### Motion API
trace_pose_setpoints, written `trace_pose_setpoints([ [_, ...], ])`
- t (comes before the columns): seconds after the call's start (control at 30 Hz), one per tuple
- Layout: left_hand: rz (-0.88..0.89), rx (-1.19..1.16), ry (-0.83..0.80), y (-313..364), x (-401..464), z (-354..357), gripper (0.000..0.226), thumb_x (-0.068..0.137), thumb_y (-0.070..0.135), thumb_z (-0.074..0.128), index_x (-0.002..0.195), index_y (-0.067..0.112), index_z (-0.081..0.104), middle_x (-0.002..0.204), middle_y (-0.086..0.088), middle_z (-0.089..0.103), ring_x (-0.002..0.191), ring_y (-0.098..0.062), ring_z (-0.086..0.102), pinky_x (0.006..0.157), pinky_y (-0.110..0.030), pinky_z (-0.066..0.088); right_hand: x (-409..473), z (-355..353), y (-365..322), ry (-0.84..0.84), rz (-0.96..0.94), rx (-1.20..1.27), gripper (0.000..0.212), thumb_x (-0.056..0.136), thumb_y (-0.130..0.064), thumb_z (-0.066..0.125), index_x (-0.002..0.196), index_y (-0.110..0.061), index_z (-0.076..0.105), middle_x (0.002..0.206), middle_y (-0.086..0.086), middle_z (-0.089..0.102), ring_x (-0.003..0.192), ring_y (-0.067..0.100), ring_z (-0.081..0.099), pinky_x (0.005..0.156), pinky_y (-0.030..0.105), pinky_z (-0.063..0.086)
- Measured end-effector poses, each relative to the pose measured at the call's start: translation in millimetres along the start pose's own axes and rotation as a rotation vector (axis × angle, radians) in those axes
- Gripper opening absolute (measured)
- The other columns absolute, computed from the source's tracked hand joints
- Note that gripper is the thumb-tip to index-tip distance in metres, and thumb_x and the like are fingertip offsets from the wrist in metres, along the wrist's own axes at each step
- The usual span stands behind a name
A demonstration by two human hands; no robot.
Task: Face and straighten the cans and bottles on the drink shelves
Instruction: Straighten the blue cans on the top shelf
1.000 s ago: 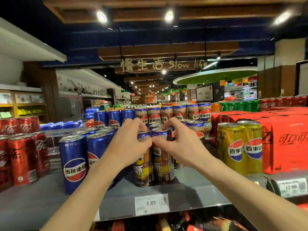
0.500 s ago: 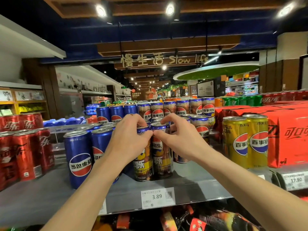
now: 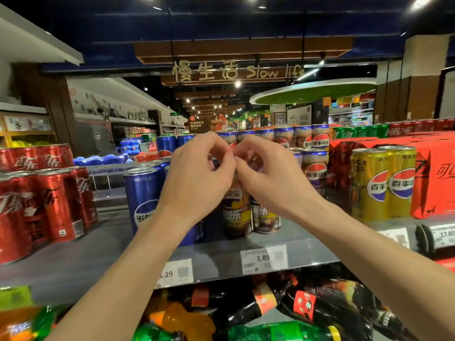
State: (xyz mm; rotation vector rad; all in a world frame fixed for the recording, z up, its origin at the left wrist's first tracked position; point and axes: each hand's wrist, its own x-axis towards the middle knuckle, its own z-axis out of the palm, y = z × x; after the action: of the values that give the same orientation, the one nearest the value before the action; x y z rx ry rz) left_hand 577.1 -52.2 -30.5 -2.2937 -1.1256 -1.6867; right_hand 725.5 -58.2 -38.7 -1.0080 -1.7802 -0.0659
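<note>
Two dark brown-and-yellow Pepsi cans stand side by side near the front of the grey shelf (image 3: 216, 260). My left hand (image 3: 200, 175) curls over the top of the left can (image 3: 235, 214). Beside it, my right hand (image 3: 269, 177) wraps the top of the right can (image 3: 265, 216). The fingertips of both hands meet above the cans, and both can tops are hidden behind the fingers. More cans of the same kind stand in rows behind them.
A blue Pepsi can (image 3: 144, 193) stands just left of my left wrist, with red Coca-Cola cans (image 3: 49, 203) further left. Yellow Pepsi cans (image 3: 384, 184) and red carton packs (image 3: 438, 173) fill the right. Price tags (image 3: 263, 258) hang on the shelf edge. Bottles (image 3: 302, 306) lie below.
Both hands stay on the two can tops, with the fingers curled closer together. The view has tipped down, bringing the lower shelf's bottles into sight.
</note>
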Motion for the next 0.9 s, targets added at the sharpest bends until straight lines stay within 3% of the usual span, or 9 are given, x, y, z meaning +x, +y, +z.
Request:
trace_pose_setpoints([
  [0.1,-0.012,-0.069,-0.07,-17.2,-11.0,-18.5,0.009,0.092,0.018,0.063,0.087,0.023,0.067,0.079,0.01,0.066,0.053,0.0,0.053,0.053,-0.011,0.04,-8.5,22.6,-14.4,-0.034,0.048,0.054,0.011,0.098,-0.024,0.058,0.101,-0.021,0.068,0.08,-0.013,0.063,0.068,-0.002,0.056,0.06,0.013,0.043],
  [0.23,-0.059,-0.161,-0.147,-40.1,-30.1,-44.8,0.008,0.093,0.017,0.063,0.089,0.022,0.067,0.079,0.007,0.066,0.048,-0.018,0.054,0.049,-0.024,0.042,-20.6,50.8,-37.3,-0.094,0.139,0.166,0.005,0.097,-0.02,0.059,0.098,-0.02,0.064,0.081,-0.002,0.071,0.068,0.014,0.067,0.068,0.042,0.059],
  [0.3,-0.081,-0.173,-0.154,-48.8,-42.4,-61.3,0.008,0.093,0.015,0.063,0.088,0.019,0.067,0.077,0.006,0.065,0.046,-0.015,0.053,0.049,-0.022,0.041,-25.8,63.5,-51.5,-0.126,0.154,0.18,0.004,0.095,-0.018,0.06,0.096,-0.019,0.064,0.081,0.0,0.073,0.068,0.018,0.068,0.071,0.048,0.059],
  [0.37,-0.084,-0.167,-0.172,-59.6,-56.7,-84.7,0.008,0.092,0.012,0.063,0.087,0.016,0.067,0.074,0.005,0.066,0.048,-0.007,0.057,0.049,-0.021,0.043,-32.8,78.1,-69.3,-0.175,0.142,0.183,0.004,0.094,-0.019,0.061,0.095,-0.019,0.065,0.08,0.0,0.073,0.069,0.016,0.069,0.072,0.047,0.059],
  [0.5,-0.103,-0.112,-0.191,-87.3,-92.5,-136.7,0.009,0.089,0.017,0.068,0.082,0.023,0.068,0.077,0.001,0.068,0.061,-0.027,0.061,0.058,-0.038,0.049,-50.1,115.2,-106.8,-0.319,0.118,0.247,0.006,0.094,-0.011,0.06,0.096,-0.009,0.065,0.069,0.0,0.071,0.057,0.009,0.064,0.058,0.029,0.055],
  [0.6,-0.165,-0.033,-0.208,-103.0,-127.1,-174.9,0.009,0.088,0.017,0.068,0.081,0.022,0.068,0.073,0.002,0.066,0.054,-0.007,0.052,0.053,-0.026,0.041,-68.9,152.2,-134.6,-0.42,0.137,0.315,0.005,0.094,-0.007,0.057,0.095,-0.006,0.062,0.056,-0.001,0.065,0.042,0.008,0.057,0.042,0.019,0.042],
  [0.77,-0.316,0.035,-0.26,-117.4,-176.5,-222.8,0.009,0.089,0.01,0.066,0.082,0.014,0.07,0.061,0.009,0.057,0.047,0.001,0.046,0.048,-0.011,0.032,-98.2,203.6,-168.6,-0.54,0.212,0.384,0.008,0.092,-0.011,0.058,0.096,-0.011,0.065,0.077,0.023,0.068,0.058,0.015,0.063,0.053,0.033,0.05],
  [0.83,-0.332,0.07,-0.292,-123.2,-189.7,-237.8,0.008,0.089,0.014,0.066,0.083,0.015,0.071,0.061,0.008,0.06,0.048,0.0,0.049,0.049,-0.014,0.034,-107.4,219.6,-178.5,-0.567,0.238,0.413,0.009,0.091,-0.01,0.058,0.095,-0.012,0.066,0.074,0.018,0.066,0.058,0.013,0.063,0.056,0.034,0.05],
  [0.9,-0.345,0.097,-0.34,-132.3,-202.3,-254.5,0.009,0.087,0.024,0.067,0.084,0.017,0.071,0.07,0.002,0.068,0.059,-0.007,0.059,0.058,-0.028,0.047,-115.7,235.2,-190.1,-0.6,0.231,0.419,0.01,0.089,-0.009,0.058,0.092,-0.013,0.067,0.067,0.009,0.062,0.053,0.009,0.061,0.054,0.034,0.049],
])
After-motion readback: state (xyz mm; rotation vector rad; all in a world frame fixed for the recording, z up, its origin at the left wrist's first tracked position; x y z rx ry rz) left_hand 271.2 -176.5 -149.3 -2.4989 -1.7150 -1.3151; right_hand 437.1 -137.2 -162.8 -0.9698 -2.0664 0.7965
